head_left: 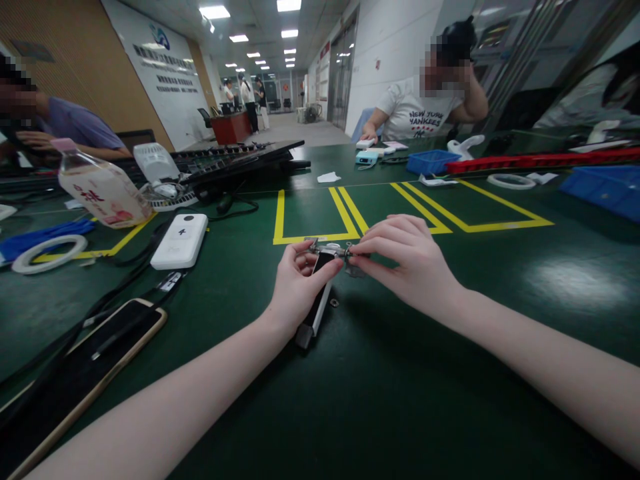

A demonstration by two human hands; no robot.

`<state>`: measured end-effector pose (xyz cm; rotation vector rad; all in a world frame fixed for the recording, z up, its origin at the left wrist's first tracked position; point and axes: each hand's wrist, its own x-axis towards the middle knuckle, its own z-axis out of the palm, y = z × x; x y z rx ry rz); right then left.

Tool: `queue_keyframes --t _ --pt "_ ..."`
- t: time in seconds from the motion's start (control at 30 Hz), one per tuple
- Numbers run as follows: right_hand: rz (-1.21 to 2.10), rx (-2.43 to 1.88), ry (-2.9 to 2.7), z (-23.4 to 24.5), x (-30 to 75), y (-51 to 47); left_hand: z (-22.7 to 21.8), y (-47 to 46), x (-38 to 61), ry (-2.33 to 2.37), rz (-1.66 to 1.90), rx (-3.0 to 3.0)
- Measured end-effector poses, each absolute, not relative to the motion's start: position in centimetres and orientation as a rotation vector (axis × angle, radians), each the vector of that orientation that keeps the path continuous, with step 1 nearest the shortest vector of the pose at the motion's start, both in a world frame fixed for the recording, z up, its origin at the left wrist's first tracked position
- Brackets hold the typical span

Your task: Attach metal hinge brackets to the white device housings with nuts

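Observation:
A narrow black-and-silver bar (320,303) slants from my left hand (301,280) down to the green tabletop, its dark end nearest me. My left thumb and fingers close around its far end, where a small metal fitting (329,249) sticks out crosswise. With thumb and fingertips pinched, my right hand (407,257) grips the right end of that fitting. The fingertips partly hide what the fitting is. On the table just right of the bar lies a small metal nut-like piece (335,303).
Yellow tape outlines (320,239) mark the table beyond my hands. To the left are a white power bank (180,241), a phone (100,367), cables, a tape roll (50,255) and a drink bottle (103,190). Blue bins (434,162) stand at the far right. A person (425,110) sits opposite.

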<state>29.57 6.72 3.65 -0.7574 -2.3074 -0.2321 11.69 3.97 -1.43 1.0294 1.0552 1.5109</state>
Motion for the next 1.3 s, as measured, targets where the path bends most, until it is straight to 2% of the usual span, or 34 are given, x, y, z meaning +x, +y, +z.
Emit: queue_keyframes --t 0.43,0.77,1.3 --pt "-0.191 -0.763 -2.248 3.59 29.53 6.58 -1.29 3.89 11.66 1.037 1.495 1.025" --pt "-0.011 -0.819 -2.239 4.01 29.27 6.11 -1.39 3.89 11.64 1.032 1.518 1.045" --pt "-0.155 -0.807 -2.168 3.39 29.12 6.41 -1.28 3.94 11.72 1.033 1.521 1.053"
